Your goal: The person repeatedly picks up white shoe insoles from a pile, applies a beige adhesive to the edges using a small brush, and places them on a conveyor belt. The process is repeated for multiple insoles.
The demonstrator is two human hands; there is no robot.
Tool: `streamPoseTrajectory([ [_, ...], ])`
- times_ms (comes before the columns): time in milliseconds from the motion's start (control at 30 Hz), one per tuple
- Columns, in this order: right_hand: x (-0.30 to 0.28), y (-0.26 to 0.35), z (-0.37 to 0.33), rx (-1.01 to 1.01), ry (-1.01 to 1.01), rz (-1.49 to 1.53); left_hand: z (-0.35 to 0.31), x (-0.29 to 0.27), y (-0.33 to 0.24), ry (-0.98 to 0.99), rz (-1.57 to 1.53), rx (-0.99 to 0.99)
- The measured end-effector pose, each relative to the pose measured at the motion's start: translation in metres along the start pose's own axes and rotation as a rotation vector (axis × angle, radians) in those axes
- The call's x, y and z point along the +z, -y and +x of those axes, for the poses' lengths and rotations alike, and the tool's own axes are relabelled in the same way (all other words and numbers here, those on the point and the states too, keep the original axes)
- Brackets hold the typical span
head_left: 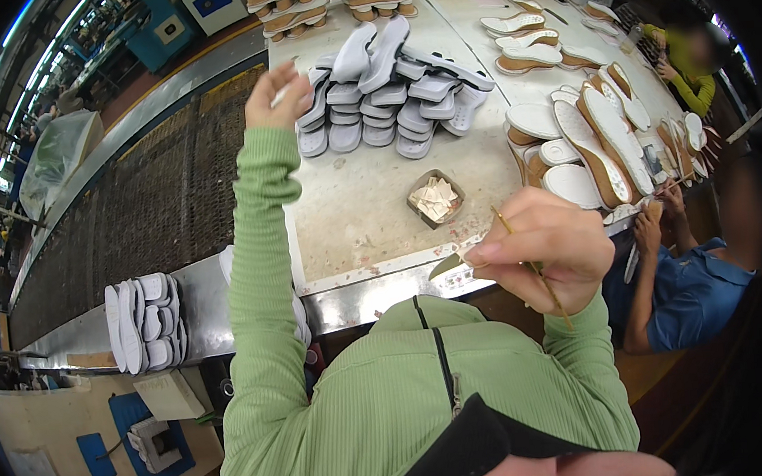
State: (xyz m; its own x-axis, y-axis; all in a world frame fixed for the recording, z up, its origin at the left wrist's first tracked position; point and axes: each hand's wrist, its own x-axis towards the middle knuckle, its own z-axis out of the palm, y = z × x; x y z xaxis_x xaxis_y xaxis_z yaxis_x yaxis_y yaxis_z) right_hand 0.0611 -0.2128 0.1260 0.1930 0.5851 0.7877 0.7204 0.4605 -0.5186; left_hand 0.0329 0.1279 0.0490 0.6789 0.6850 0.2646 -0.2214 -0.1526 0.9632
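My left hand is raised at the left edge of a pile of grey shoe soles, its fingers curled. A small pale bit shows at its fingertips, too small to name. Close in front of me, my right hand pinches a small pointed grey-green blade. A thin yellow-brown stick also runs through this hand, slanting down past the palm. Beyond it on the table stands a small dark square dish with cream-coloured pieces in it.
White and tan wedge soles cover the table's right side, where a person in blue works. More soles are stacked at the far end. A dark mesh conveyor runs along the left, with grey soles on its metal edge.
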Motion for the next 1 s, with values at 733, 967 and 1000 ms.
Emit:
streamPoseTrajectory([
  [733, 0.022, -0.034, 0.002, 0.077, 0.073, 0.129, -0.201, -0.194, 0.121, -0.547, 0.968, -0.613],
  [967, 0.012, -0.04, -0.007, 0.125, -0.028, 0.114, -0.295, -0.136, 0.114, -0.445, 1.177, -0.565],
  [1000, 0.013, -0.041, -0.008, 0.145, -0.012, 0.113, -0.315, -0.127, 0.113, -0.432, 1.209, -0.554],
])
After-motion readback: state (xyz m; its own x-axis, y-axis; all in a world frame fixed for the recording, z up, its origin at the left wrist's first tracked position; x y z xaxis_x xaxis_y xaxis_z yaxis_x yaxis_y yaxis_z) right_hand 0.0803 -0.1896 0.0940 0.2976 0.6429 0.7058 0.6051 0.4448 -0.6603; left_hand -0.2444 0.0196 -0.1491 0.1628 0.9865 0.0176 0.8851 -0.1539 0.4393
